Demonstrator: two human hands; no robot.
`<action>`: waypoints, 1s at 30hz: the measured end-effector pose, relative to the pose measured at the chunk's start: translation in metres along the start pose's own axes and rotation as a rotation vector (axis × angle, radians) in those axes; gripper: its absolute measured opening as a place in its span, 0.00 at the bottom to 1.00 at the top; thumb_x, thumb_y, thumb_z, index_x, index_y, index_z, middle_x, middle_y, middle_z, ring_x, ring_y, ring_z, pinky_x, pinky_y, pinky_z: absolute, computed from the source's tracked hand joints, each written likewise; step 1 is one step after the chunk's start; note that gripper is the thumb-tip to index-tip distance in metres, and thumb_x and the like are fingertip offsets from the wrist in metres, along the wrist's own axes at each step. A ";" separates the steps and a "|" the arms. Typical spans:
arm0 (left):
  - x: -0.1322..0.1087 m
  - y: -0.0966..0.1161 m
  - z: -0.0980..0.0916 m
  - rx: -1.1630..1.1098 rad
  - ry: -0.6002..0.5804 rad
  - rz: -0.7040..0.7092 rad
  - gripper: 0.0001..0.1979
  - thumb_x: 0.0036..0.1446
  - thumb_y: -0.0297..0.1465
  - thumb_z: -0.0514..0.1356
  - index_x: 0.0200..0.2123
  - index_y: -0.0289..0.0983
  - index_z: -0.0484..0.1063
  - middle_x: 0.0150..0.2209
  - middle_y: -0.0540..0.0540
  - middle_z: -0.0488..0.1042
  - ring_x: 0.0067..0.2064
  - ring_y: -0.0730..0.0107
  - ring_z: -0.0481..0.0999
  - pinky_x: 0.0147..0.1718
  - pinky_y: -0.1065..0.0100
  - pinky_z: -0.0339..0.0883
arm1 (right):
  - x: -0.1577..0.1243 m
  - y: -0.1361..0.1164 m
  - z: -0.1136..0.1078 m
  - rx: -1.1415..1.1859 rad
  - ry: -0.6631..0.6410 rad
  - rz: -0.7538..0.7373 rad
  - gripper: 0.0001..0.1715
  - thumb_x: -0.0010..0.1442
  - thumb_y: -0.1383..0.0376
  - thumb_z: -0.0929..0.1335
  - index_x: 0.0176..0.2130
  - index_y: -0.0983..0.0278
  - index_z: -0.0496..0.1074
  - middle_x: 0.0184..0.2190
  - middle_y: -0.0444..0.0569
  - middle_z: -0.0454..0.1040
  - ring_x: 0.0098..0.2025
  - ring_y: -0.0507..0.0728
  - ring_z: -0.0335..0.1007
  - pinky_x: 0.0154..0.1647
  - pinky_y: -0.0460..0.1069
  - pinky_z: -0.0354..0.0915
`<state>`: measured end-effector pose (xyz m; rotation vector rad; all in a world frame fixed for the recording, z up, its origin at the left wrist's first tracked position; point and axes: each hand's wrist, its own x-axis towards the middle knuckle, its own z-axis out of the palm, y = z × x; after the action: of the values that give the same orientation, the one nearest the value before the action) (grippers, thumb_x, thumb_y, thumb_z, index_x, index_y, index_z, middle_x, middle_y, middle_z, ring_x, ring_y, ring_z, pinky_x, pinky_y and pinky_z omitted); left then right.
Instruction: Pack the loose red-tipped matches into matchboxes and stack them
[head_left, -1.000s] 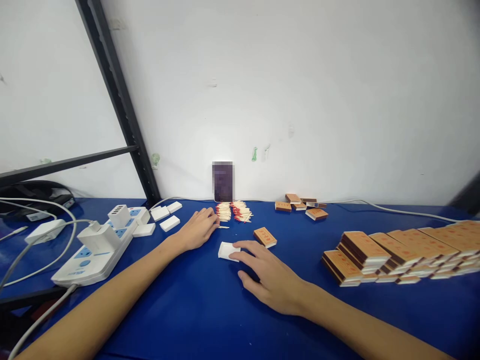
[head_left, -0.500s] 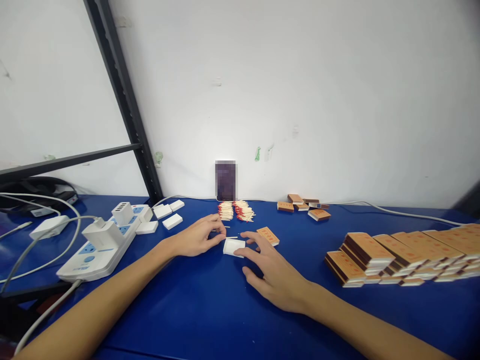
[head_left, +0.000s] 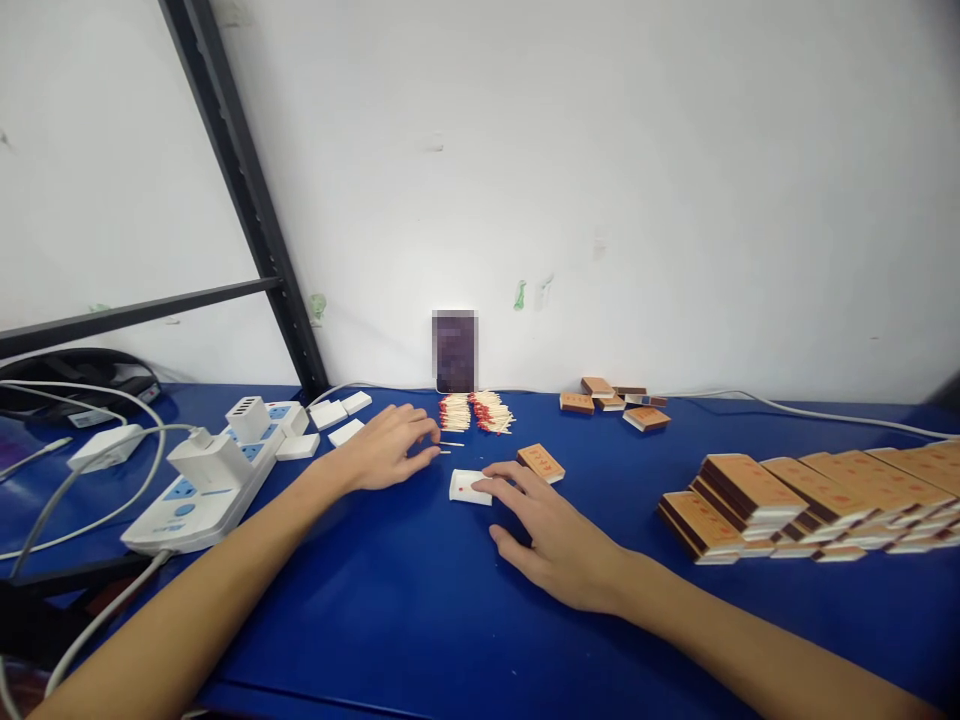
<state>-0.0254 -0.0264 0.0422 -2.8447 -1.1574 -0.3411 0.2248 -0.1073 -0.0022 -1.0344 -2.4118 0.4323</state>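
Hands both low on the blue bench [head_left: 390, 610]. Left hand [head_left: 386, 450] lies palm down, fingers loosely together and closed on nothing, its tips just beside two loose matches [head_left: 451, 446]. Right hand [head_left: 559, 545] is spread and grips nothing; the forefinger touches the right end of a white tray [head_left: 469, 486], which sits flat between the two hands. Tray contents: I make out a red speck inside, maybe a match head; how full it is I cannot tell. Orange sleeve [head_left: 540, 462] lies just beyond the right fingers, apart from the tray. Match heap [head_left: 477, 412] sits farther back, close to the wall. Risks, as I judge them: the tray looks light and is touched by one fingertip only, so a nudge could skate or tip it and spill whatever it holds; a sweep of the left hand could scatter the loose matches or the heap; the right forearm lies near the stacked boxes [head_left: 810, 495] and could knock them over.
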 end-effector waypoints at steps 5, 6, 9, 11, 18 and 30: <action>-0.001 -0.012 0.004 0.059 -0.115 -0.023 0.11 0.65 0.38 0.51 0.39 0.39 0.68 0.38 0.46 0.70 0.40 0.62 0.67 0.40 0.61 0.56 | 0.000 0.001 0.001 -0.030 -0.006 0.038 0.25 0.63 0.65 0.62 0.60 0.61 0.62 0.62 0.55 0.57 0.64 0.60 0.53 0.63 0.58 0.57; -0.001 -0.013 0.006 0.058 -0.126 -0.018 0.11 0.65 0.37 0.50 0.38 0.39 0.68 0.38 0.46 0.70 0.40 0.62 0.67 0.40 0.61 0.56 | 0.000 0.001 0.002 -0.039 -0.009 0.046 0.25 0.63 0.64 0.62 0.60 0.61 0.62 0.63 0.55 0.56 0.65 0.61 0.52 0.63 0.59 0.57; 0.000 -0.011 0.012 0.043 -0.138 -0.014 0.12 0.67 0.34 0.46 0.36 0.38 0.66 0.38 0.46 0.70 0.38 0.64 0.67 0.39 0.62 0.56 | 0.001 0.001 0.002 -0.064 -0.015 0.073 0.27 0.64 0.63 0.61 0.61 0.63 0.61 0.65 0.56 0.55 0.66 0.62 0.50 0.64 0.60 0.56; 0.001 -0.009 0.014 0.016 -0.127 -0.017 0.12 0.68 0.33 0.45 0.36 0.38 0.64 0.37 0.46 0.69 0.37 0.65 0.67 0.38 0.63 0.56 | 0.002 0.001 0.002 -0.078 -0.027 0.086 0.27 0.64 0.61 0.61 0.61 0.64 0.61 0.65 0.57 0.55 0.67 0.64 0.49 0.64 0.61 0.55; 0.002 0.020 0.012 -0.301 -0.042 0.049 0.10 0.66 0.34 0.48 0.35 0.37 0.65 0.34 0.48 0.68 0.37 0.68 0.66 0.39 0.66 0.60 | 0.002 0.001 0.002 -0.095 -0.048 0.073 0.27 0.64 0.60 0.61 0.61 0.65 0.60 0.63 0.59 0.58 0.66 0.65 0.51 0.64 0.65 0.54; -0.001 0.048 0.009 -0.705 0.069 0.043 0.08 0.62 0.33 0.57 0.40 0.35 0.72 0.41 0.44 0.72 0.41 0.67 0.72 0.42 0.62 0.69 | 0.003 -0.003 -0.002 0.003 -0.006 0.023 0.28 0.62 0.65 0.62 0.61 0.63 0.55 0.56 0.56 0.64 0.58 0.61 0.61 0.59 0.59 0.60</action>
<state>0.0085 -0.0601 0.0346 -3.3804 -1.1288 -1.0166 0.2223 -0.1067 0.0018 -1.0622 -2.4063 0.4476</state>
